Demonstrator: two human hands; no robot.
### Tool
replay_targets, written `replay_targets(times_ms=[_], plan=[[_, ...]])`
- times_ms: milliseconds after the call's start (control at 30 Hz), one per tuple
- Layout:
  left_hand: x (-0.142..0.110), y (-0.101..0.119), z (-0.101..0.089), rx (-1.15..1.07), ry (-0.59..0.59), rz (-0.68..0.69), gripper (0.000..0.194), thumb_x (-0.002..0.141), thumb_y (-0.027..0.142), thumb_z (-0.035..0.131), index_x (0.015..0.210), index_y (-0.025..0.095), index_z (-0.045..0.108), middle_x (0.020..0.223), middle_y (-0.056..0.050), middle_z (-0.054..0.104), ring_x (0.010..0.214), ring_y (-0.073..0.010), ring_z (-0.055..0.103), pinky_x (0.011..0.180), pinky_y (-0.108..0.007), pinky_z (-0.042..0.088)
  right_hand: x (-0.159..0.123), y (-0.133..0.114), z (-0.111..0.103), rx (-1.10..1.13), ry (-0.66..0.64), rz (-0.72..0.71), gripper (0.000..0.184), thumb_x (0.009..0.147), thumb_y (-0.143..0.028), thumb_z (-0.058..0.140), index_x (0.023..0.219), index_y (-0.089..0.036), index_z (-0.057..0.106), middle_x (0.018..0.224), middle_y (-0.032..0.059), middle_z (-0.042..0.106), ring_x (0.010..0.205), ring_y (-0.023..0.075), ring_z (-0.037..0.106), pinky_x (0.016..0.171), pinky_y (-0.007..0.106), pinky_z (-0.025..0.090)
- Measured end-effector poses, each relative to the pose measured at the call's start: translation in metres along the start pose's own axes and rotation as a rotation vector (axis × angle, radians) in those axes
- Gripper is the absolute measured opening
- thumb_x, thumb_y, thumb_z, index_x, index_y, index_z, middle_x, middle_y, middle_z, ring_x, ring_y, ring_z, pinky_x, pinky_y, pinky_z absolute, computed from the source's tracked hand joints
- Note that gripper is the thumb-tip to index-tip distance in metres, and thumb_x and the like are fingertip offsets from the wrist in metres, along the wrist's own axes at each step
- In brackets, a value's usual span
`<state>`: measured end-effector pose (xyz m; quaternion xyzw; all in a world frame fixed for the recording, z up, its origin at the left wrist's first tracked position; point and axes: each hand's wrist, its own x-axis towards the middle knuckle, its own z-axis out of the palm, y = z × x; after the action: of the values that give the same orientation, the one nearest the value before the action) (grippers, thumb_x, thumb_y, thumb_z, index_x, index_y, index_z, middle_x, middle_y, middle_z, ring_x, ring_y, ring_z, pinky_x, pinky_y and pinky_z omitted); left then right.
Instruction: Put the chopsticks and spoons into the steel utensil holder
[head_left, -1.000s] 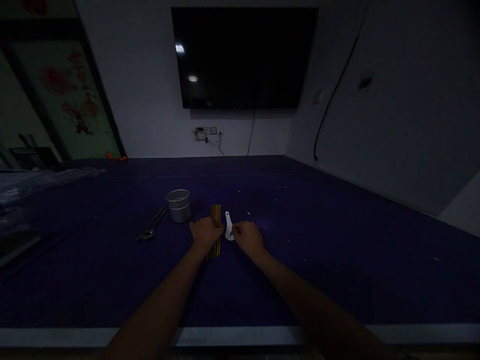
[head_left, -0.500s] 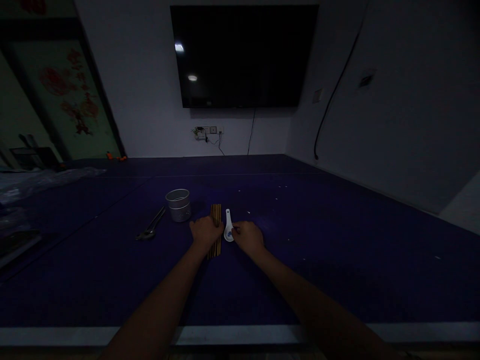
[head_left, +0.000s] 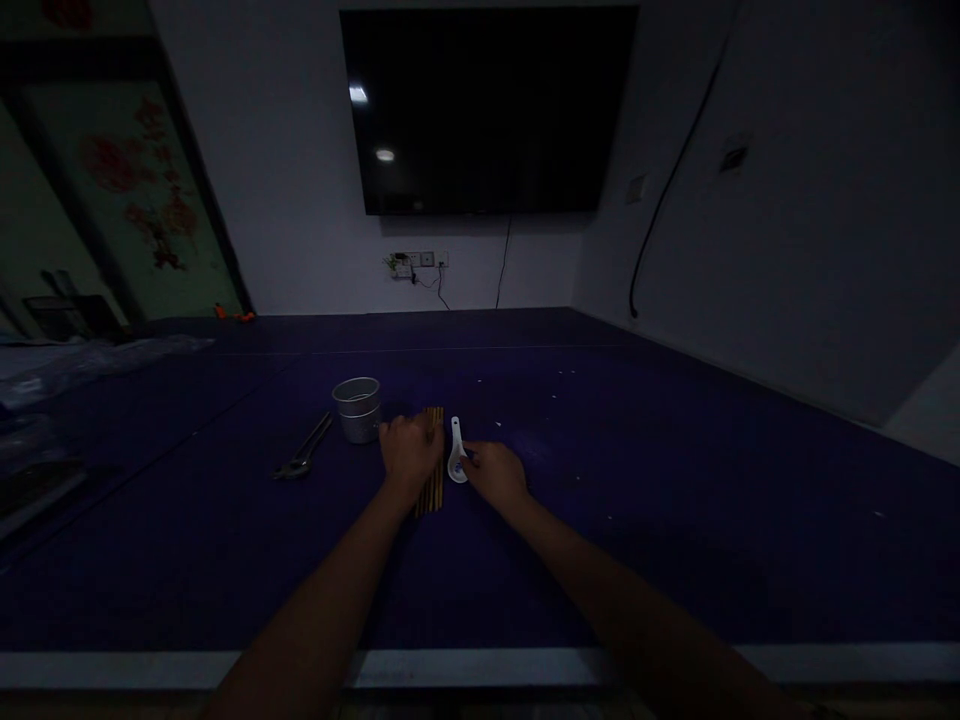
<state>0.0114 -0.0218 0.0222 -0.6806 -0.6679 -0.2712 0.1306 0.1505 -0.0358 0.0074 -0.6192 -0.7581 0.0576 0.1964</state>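
Observation:
A row of wooden chopsticks (head_left: 430,494) lies side by side on the dark purple tabletop. My left hand (head_left: 409,452) rests across their upper part, fingers curled down over them and partly hidden. Just to the right is a white soup spoon (head_left: 456,440) with a blue mark in its bowl, its handle pointing away from me. The thumb and fingers of my right hand (head_left: 495,470) are closed at the right edge of the bowl. Left of the chopsticks stands a metal cup (head_left: 358,412), and beside it lies a metal tool with two long handles (head_left: 301,452).
Small white scraps (head_left: 498,424) are scattered over the purple tabletop (head_left: 675,480). Clear plastic wrap (head_left: 112,352) lies at the far left. A television (head_left: 495,110) hangs on the back wall above sockets (head_left: 426,259) with cables. The table's pale front edge (head_left: 480,666) is close to me.
My left hand has shifted slightly away from me along the chopsticks. My right hand stays at the spoon's bowl with a small change in its fingers.

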Motion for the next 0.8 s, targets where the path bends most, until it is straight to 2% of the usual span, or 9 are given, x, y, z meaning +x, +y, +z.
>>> replay_targets(times_ms=[133,200,267,333,433,533,733,800], plan=[[0.001,-0.005,-0.007,-0.122,0.285,0.044,0.036,0.088,0.037,0.037,0.096,0.019,0.067,0.090,-0.009,0.069,0.088,-0.0235,0.057,0.081,-0.038,0.033,-0.001,-0.001,-0.001,-0.014,0.001,-0.004,0.028,0.086,-0.033,0.046,0.106,-0.028,0.066,0.090,0.0034,0.072,0.084,0.0174,0.066,0.065,0.023,0.041],[0.003,-0.013,-0.014,-0.149,0.423,0.004,0.034,0.089,0.034,0.037,0.099,0.019,0.065,0.091,-0.009,0.068,0.092,-0.0242,0.055,0.084,-0.039,0.031,-0.001,-0.001,-0.001,-0.013,-0.001,-0.013,0.029,0.087,-0.033,0.045,0.106,-0.028,0.066,0.091,0.0035,0.072,0.085,0.0176,0.066,0.066,0.024,0.042],[0.007,-0.024,-0.021,-0.146,0.530,-0.111,0.034,0.089,0.032,0.035,0.101,0.018,0.063,0.093,-0.010,0.065,0.096,-0.0259,0.053,0.087,-0.042,0.029,-0.001,-0.001,-0.001,0.002,-0.003,-0.019,0.030,0.087,-0.033,0.044,0.109,-0.028,0.065,0.092,0.0036,0.072,0.086,0.0175,0.066,0.068,0.024,0.042],[0.012,-0.038,-0.028,-0.126,0.610,-0.289,0.034,0.089,0.031,0.035,0.105,0.016,0.060,0.099,-0.013,0.062,0.102,-0.0284,0.049,0.089,-0.044,0.029,0.000,0.001,0.000,0.019,0.009,-0.015,0.032,0.088,-0.034,0.044,0.112,-0.027,0.064,0.094,0.0043,0.072,0.088,0.0177,0.066,0.070,0.024,0.043],[0.019,-0.063,-0.033,-0.084,0.649,-0.556,0.035,0.085,0.029,0.038,0.112,0.015,0.054,0.112,-0.015,0.056,0.112,-0.0311,0.043,0.090,-0.046,0.031,0.001,0.004,0.001,0.039,0.033,-0.002,0.035,0.088,-0.035,0.044,0.115,-0.025,0.062,0.099,0.0058,0.071,0.092,0.0186,0.065,0.074,0.025,0.044],[0.021,-0.087,-0.033,-0.042,0.555,-0.752,0.037,0.081,0.025,0.040,0.115,0.015,0.051,0.118,-0.017,0.052,0.116,-0.0332,0.040,0.089,-0.049,0.033,0.002,0.006,0.000,0.055,0.035,0.006,0.036,0.088,-0.036,0.044,0.117,-0.024,0.061,0.099,0.0060,0.071,0.093,0.0192,0.065,0.075,0.025,0.045],[0.022,-0.121,-0.025,0.102,0.024,-0.867,0.034,0.073,0.030,0.049,0.100,0.012,0.062,0.122,-0.022,0.051,0.117,-0.0394,0.038,0.085,-0.053,0.034,0.001,0.008,-0.003,0.073,0.054,-0.001,0.037,0.088,-0.035,0.043,0.119,-0.024,0.060,0.101,0.0063,0.071,0.094,0.0199,0.065,0.078,0.026,0.045],[0.024,-0.124,-0.023,0.149,-0.089,-0.871,0.038,0.072,0.030,0.050,0.103,0.011,0.062,0.124,-0.023,0.050,0.117,-0.0401,0.038,0.086,-0.054,0.033,0.000,0.008,-0.004,0.076,0.055,0.005,0.038,0.088,-0.036,0.043,0.120,-0.024,0.060,0.102,0.0062,0.071,0.095,0.0195,0.065,0.078,0.026,0.045]])
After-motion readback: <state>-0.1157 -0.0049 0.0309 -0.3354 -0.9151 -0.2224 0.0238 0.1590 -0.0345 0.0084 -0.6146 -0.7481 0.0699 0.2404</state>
